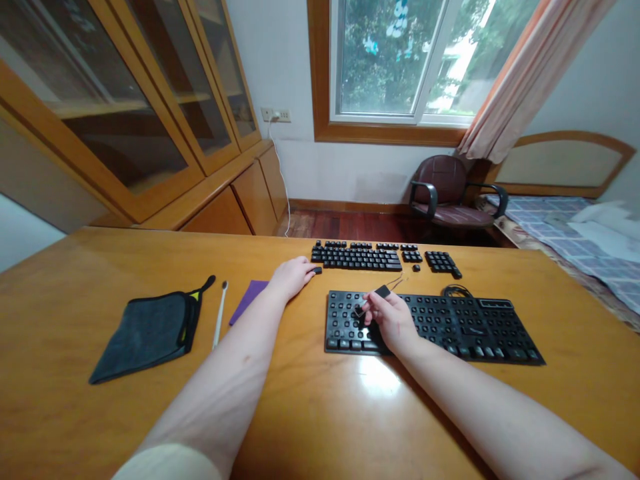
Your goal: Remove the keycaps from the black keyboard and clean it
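My left hand [293,277] reaches to the left end of the laid-out keycaps [357,257], its fingertips closed on a black keycap [317,270] at the table surface. Over the left part of a black keyboard [470,330], my right hand [393,320] is closed around a keycap puller [383,291] with a dark handle and thin wire loops. Its lower wire end is among the key switches; whether it grips anything there I cannot make out. Most switches on the keyboard are bare, while keycaps sit along the front row.
To the left lie a dark grey cloth [150,330], a toothbrush [220,313] and a purple cloth [247,300] partly behind my left arm. The keyboard's cable [456,291] is coiled behind it. A chair [445,190] stands beyond the table [300,413].
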Demonstrator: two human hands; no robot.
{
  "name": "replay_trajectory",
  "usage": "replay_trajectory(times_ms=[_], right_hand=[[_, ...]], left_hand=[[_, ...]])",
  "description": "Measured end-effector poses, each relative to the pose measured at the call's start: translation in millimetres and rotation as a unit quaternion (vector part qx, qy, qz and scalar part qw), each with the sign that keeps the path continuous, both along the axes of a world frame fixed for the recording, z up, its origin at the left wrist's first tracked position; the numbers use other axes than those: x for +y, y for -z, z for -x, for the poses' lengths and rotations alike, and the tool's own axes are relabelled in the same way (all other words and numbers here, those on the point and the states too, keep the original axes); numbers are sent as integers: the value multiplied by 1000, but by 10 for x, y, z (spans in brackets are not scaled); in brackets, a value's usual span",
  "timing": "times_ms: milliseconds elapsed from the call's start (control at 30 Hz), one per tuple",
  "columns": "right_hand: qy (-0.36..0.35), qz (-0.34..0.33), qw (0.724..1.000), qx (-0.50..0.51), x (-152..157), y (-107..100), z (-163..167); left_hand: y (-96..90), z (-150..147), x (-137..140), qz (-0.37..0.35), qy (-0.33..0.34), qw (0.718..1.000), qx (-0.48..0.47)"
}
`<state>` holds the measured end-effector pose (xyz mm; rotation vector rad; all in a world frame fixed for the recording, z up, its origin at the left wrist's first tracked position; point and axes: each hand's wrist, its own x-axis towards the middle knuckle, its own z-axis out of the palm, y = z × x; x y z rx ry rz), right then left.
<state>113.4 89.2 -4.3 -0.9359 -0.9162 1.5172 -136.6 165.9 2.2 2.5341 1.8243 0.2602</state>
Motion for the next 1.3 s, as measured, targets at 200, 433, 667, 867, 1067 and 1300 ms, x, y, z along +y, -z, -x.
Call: replay_trajectory(times_ms=[200, 433, 667, 867, 1067, 1300], right_hand=[[-4, -6, 1000, -5, 10, 52, -17], [-5, -6, 1000, -4, 6, 34, -16], [-3, -4, 1000, -20, 8, 37, -18], [-6, -2, 999, -34, 1, 21, -20], [-6, -2, 999, -37, 4, 14, -15], [-6, -3, 999, -43, -2, 15, -13]], left_hand=[[59, 35, 92, -18, -28, 999, -8], [61, -14, 85, -38, -40, 998, -26], [17, -98, 40, -47, -28, 998, -32], [47, -110, 81, -48, -30, 998, -37], [65, -126, 101, -42, -33, 998, -46], [86, -151, 109, -35, -31, 997, -60]])
